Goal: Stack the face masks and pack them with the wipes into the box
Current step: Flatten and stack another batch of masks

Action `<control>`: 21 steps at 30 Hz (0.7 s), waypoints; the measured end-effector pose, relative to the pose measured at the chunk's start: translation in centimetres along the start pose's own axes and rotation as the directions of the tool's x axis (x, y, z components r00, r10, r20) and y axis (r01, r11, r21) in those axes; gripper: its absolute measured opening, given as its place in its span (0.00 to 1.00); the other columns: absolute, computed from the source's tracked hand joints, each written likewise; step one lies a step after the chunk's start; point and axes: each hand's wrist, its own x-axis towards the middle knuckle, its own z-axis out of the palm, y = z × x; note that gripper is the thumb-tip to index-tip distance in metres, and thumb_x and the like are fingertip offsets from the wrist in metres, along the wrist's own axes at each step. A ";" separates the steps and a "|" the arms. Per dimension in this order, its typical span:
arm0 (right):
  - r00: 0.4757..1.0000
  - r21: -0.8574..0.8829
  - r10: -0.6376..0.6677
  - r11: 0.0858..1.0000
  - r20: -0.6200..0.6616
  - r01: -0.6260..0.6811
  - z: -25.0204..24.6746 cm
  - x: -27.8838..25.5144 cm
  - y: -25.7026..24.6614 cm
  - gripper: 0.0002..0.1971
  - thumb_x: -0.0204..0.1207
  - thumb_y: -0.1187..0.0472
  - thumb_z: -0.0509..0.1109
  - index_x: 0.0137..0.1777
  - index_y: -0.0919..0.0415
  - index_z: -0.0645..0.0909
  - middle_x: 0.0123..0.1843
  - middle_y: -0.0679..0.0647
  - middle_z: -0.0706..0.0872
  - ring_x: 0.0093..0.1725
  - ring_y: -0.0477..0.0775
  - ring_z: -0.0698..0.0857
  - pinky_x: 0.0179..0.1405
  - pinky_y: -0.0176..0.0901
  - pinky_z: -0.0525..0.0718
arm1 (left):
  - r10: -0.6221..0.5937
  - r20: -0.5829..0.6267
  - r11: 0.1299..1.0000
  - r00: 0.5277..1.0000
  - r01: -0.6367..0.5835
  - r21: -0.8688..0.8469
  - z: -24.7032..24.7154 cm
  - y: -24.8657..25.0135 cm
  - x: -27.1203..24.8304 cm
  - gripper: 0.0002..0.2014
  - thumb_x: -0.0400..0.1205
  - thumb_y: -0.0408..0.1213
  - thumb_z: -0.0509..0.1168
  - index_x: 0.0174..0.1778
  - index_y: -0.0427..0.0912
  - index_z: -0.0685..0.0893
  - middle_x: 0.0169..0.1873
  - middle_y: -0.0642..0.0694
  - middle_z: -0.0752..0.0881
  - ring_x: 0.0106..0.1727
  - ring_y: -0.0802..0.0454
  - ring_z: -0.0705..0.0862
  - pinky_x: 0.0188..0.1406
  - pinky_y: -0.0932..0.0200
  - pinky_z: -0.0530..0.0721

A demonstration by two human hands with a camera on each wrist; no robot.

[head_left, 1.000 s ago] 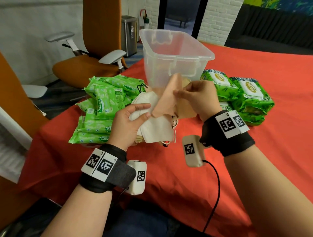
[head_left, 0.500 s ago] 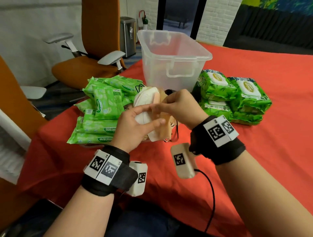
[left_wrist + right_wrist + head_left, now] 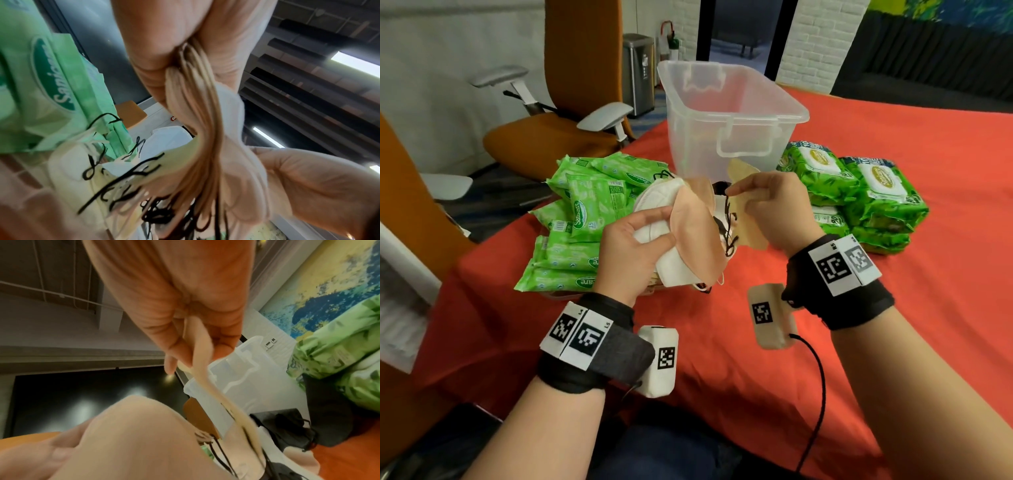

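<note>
My left hand (image 3: 640, 236) grips a stack of face masks (image 3: 688, 246), white ones below and a peach one on top; the left wrist view shows their edges (image 3: 197, 129) bunched between thumb and fingers. My right hand (image 3: 763, 205) pinches a beige mask (image 3: 750, 226) with black ear loops (image 3: 727, 222), held just right of the stack; its thin edge (image 3: 199, 356) shows in the right wrist view. A clear plastic box (image 3: 729, 116) stands behind both hands. Small green wipe packs (image 3: 582, 226) lie left, larger green wipe packs (image 3: 859, 198) right.
A red cloth covers the table (image 3: 928, 308). An orange office chair (image 3: 544, 137) stands beyond the table's left edge, and a steel bin (image 3: 638, 72) is farther back. A black mask (image 3: 287, 423) lies near the box.
The right hand let go of the peach mask on the stack and now pinches a beige mask to the right. The left hand's thumb closed over the stack.
</note>
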 end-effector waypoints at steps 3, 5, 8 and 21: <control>0.991 0.033 -0.132 0.991 -0.028 0.133 0.0 -0.5 -0.4 0.24 0.62 0.76 0.64 0.53 0.51 0.83 0.35 0.41 0.79 0.34 0.37 0.76 0.37 0.27 0.73 | 0.023 0.000 1.000 1.000 -0.023 0.013 -0.2 0.3 0.0 0.20 0.70 0.20 0.72 0.48 0.51 0.85 0.47 0.60 0.86 0.50 0.67 0.83 0.61 0.63 0.79; 0.972 0.073 -0.232 0.970 0.027 0.230 0.4 -1.2 -0.6 0.29 0.61 0.76 0.67 0.63 0.55 0.76 0.31 0.40 0.75 0.29 0.38 0.74 0.33 0.25 0.70 | 0.061 -0.007 0.998 0.998 -0.061 0.015 -0.2 0.3 0.0 0.23 0.69 0.18 0.70 0.48 0.54 0.83 0.48 0.61 0.85 0.53 0.67 0.82 0.63 0.64 0.78; 0.930 0.072 -0.319 0.948 0.182 0.311 1.6 -2.3 -0.6 0.25 0.64 0.71 0.71 0.62 0.60 0.74 0.33 0.42 0.77 0.32 0.38 0.75 0.34 0.28 0.71 | 0.051 -0.001 0.998 0.999 -0.051 -0.027 0.0 0.2 0.0 0.22 0.70 0.16 0.68 0.44 0.53 0.83 0.42 0.63 0.87 0.48 0.72 0.83 0.55 0.70 0.79; 0.902 0.076 -0.276 0.961 0.332 0.266 1.8 -1.8 -0.4 0.18 0.71 0.64 0.74 0.60 0.54 0.80 0.51 0.44 0.73 0.53 0.46 0.73 0.50 0.17 0.67 | -0.052 0.003 0.979 0.999 0.051 -0.197 0.1 1.0 -0.4 0.06 0.61 0.42 0.77 0.31 0.50 0.91 0.32 0.54 0.91 0.40 0.56 0.87 0.51 0.59 0.84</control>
